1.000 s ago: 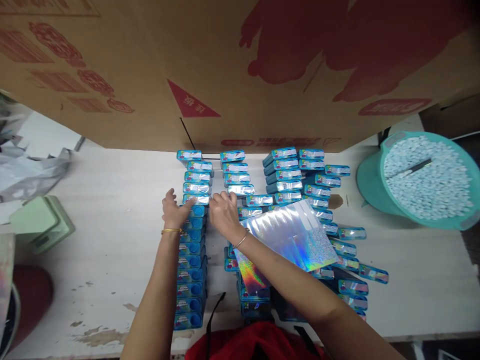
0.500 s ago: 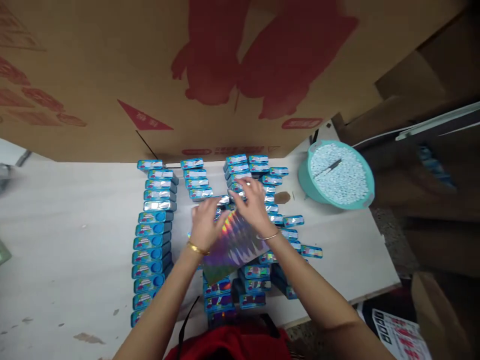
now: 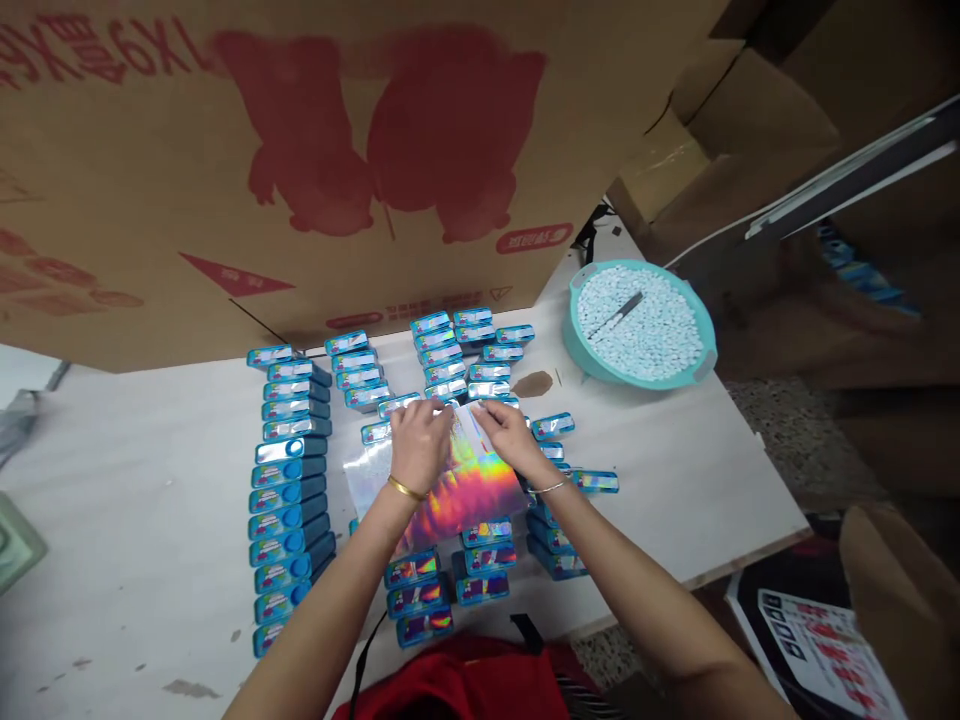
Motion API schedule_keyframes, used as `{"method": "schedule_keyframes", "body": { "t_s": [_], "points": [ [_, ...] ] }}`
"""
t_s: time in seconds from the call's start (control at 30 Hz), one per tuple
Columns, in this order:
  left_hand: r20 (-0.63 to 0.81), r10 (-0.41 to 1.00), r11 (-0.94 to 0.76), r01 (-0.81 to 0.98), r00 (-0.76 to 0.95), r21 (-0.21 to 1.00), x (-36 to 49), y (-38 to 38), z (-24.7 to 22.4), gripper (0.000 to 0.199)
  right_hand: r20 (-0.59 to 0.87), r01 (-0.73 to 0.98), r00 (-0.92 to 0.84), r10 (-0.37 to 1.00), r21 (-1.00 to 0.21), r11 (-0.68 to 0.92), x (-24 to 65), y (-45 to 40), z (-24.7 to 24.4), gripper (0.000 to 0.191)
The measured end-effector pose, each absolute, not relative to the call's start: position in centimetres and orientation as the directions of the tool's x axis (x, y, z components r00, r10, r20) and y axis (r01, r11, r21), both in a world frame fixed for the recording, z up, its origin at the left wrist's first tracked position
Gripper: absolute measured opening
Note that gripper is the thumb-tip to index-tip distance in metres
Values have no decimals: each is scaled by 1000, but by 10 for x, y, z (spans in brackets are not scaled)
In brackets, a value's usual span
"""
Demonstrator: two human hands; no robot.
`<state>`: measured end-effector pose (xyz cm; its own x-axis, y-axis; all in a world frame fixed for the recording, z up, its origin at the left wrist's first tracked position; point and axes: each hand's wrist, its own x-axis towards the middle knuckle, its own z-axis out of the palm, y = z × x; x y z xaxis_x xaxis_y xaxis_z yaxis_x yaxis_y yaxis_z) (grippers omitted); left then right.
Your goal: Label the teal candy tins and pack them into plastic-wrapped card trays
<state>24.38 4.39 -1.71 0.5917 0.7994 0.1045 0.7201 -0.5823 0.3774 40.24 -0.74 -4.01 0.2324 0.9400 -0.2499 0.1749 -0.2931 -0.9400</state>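
Observation:
A shiny holographic sheet, glinting pink, orange and silver, lies across the rows of small blue boxes. Over its upper left part, my left hand has its fingers curled together; what lies between the fingertips is too small to make out. My right hand is closed at the upper right edge of the sheet, thumb and fingers pinching it. Both sets of fingertips are close together near the top edge. The sheet and my hands hide some of the boxes in the middle.
A large cardboard carton with red print stands along the back. At the right, a turquoise basin holds many small white pieces, with dark tweezers on top. The white table ends at the right. A pale green object lies far left.
The fingers of both hands, spread before, have closed near the sheet's top edge. The sheet has turned and looks brighter. The view has shifted, so the basin appears further left.

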Motion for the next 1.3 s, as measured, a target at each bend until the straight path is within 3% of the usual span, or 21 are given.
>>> {"method": "schedule_keyframes", "body": {
  "t_s": [0.1,0.2,0.33,0.4,0.47,0.53,0.6,0.67,0.77,0.9,1.07,1.3],
  "points": [
    [153,764,-638,698,627,326,249,34,-19,24,-261,155,289,921,-937,-314,404,-7,-44,42],
    [177,753,-649,671,634,358,250,15,-16,22,-262,178,334,905,-926,-334,410,-8,-51,44],
    [158,771,-575,567,618,590,244,-22,3,14,-212,392,380,900,-845,-365,425,-13,-55,41],
    [117,848,-420,519,517,745,235,-34,14,7,-103,536,429,897,-771,-345,429,-16,-48,36],
    [24,952,-169,459,305,872,224,-35,22,6,21,606,434,901,-747,-275,424,-19,-35,35],
    [-110,991,80,323,77,943,210,-27,24,12,30,528,370,928,-829,-183,407,-22,-19,41],
    [-229,970,239,150,-78,959,194,-15,22,20,-60,338,225,972,-931,-136,379,-24,-6,44],
    [-315,933,322,13,-172,947,176,-5,19,26,-138,191,91,986,-970,-153,346,-24,2,40],
    [-403,883,397,-75,-243,915,145,1,12,32,-183,133,-7,983,-974,-181,300,-19,3,32],
    [-390,872,401,-27,-295,916,98,7,-8,29,-140,299,-73,988,-948,-112,253,0,-9,26],
    [-208,881,343,273,-424,899,46,32,-41,22,-142,655,-88,986,-754,-50,206,31,-25,19],
    [-145,890,370,497,-433,785,20,60,-68,16,-217,795,-92,972,-604,-60,174,52,-51,21]
  ]
}}
